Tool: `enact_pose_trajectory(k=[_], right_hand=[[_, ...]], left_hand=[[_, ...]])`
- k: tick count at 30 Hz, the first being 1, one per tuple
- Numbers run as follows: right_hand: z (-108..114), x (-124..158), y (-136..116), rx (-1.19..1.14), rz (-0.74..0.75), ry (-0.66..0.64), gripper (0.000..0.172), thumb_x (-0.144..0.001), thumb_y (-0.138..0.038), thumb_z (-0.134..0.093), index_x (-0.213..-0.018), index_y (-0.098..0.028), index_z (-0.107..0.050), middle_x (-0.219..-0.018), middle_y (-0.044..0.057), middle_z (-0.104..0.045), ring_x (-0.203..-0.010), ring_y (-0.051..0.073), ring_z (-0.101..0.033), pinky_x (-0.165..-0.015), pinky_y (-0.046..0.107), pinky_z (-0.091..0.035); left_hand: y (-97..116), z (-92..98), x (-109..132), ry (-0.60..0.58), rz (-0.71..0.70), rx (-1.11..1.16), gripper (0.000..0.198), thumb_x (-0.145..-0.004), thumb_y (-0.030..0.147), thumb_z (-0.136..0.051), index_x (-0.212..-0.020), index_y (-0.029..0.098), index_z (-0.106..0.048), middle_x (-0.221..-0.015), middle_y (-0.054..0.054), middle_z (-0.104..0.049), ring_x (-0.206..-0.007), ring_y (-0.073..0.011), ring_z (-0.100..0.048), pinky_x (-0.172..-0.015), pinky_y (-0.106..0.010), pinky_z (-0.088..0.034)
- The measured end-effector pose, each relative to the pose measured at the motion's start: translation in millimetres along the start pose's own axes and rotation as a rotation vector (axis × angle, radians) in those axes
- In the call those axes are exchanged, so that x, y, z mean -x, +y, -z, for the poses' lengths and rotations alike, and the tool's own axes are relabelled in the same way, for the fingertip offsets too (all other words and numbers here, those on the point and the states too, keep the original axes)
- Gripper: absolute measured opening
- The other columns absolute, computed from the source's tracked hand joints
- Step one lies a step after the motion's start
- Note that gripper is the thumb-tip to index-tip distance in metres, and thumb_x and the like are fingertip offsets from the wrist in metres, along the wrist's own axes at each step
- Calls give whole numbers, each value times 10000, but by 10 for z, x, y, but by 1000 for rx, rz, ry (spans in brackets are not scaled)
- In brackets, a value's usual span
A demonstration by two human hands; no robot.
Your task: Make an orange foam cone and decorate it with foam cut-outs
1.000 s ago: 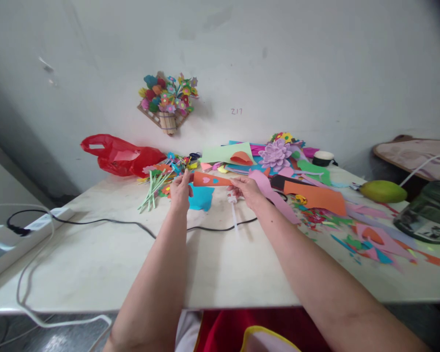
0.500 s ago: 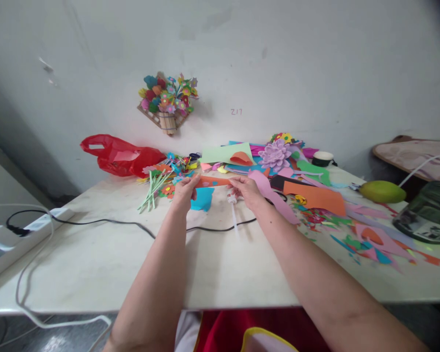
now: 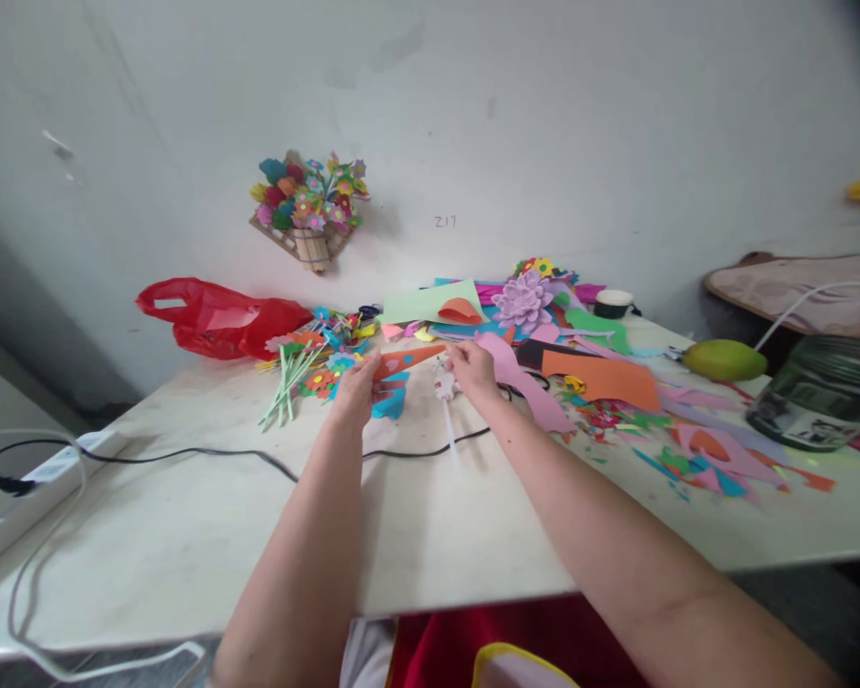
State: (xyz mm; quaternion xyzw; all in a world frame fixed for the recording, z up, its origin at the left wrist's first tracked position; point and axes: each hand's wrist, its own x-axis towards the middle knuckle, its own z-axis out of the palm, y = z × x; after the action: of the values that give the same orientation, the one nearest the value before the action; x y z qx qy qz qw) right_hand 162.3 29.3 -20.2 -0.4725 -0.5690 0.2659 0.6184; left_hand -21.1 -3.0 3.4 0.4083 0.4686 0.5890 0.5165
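Note:
My left hand (image 3: 358, 387) is closed on one end of an orange foam sheet piece (image 3: 408, 359) with small cut-out spots in it. My right hand (image 3: 473, 371) pinches the narrow far end of the same piece. Under and beside the left fingers lies a blue foam piece (image 3: 391, 401). A white glue gun (image 3: 444, 382) rests just below my right fingers, its clear glue stick (image 3: 450, 430) pointing toward me. Left of my left hand are foam flowers (image 3: 320, 382) and pale green stems (image 3: 287, 382).
A red plastic bag (image 3: 222, 320) sits at the back left. Foam sheets (image 3: 602, 377) and scraps (image 3: 717, 459) cover the right side, near a glass jar (image 3: 821, 392) and a yellow-green fruit (image 3: 725, 359). A black cord (image 3: 207, 451) crosses the table from a power strip (image 3: 57, 487).
The orange piece was stretched level between both hands; now it slants, tapering up to the right fingertips. My left fingers have spread more beneath it. The whole view has shifted slightly.

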Motion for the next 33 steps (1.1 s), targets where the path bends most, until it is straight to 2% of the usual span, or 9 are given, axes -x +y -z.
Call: enact_pose_trajectory(k=[3,8,12,20,24,29,33], right_hand=[[-55,47,-26,53,-23,-87,229,-750,-374,-544,-610,-193,-532,-557,-15,-582,-453,100,-498,-429,201,-386],[-106,122,-78,54,-156,-295,201,-782,-306,-517,-634,-176,-556,-593,-5,-615,-396,77,-481,-390,191,-377],[-106,148,-133,123,-147,-360,207,-814,-283,-497,-690,-159,-607,-661,23,-666,-407,67,-493,-406,184,-369],[-100,143,-161,221,-168,-333,249,-837,-303,-471,-682,-163,-607,-668,22,-684,-410,69,-510,-441,193,-379],[-85,145,-185,335,-115,-323,255,-840,-286,-446,-696,-171,-623,-656,12,-684,-425,78,-523,-481,203,-386],[-60,169,-261,495,-36,-261,241,-813,-227,-443,-698,-187,-651,-671,19,-684,-586,126,-598,-568,219,-412],[-41,153,-234,490,-52,-176,226,-806,-206,-444,-700,-194,-643,-696,19,-682,-649,133,-612,-602,218,-429]], left_hand=[[-23,-27,-2,-10,-2,41,267,-783,378,-584,-924,153,-561,-945,-103,-675,-578,-171,-665,-376,-201,-422],[-61,-57,-21,-28,-13,82,257,-799,360,-561,-951,153,-554,-921,-92,-680,-567,-141,-655,-368,-174,-394],[-101,-65,-32,-61,-20,57,236,-782,345,-575,-897,139,-565,-916,-99,-684,-579,-151,-661,-363,-171,-386],[-112,-90,-15,-129,-83,-62,313,-738,406,-610,-851,114,-607,-916,-116,-684,-589,-158,-663,-387,-176,-389],[-85,-123,13,-131,-100,-136,354,-715,437,-622,-862,115,-617,-946,-123,-683,-593,-162,-665,-387,-179,-383],[-75,-134,29,-129,-119,-166,387,-704,462,-625,-860,108,-620,-952,-135,-683,-592,-163,-664,-393,-184,-387],[-79,-130,29,-97,-118,-135,353,-712,433,-624,-846,107,-608,-916,-127,-685,-577,-157,-659,-385,-178,-380]])
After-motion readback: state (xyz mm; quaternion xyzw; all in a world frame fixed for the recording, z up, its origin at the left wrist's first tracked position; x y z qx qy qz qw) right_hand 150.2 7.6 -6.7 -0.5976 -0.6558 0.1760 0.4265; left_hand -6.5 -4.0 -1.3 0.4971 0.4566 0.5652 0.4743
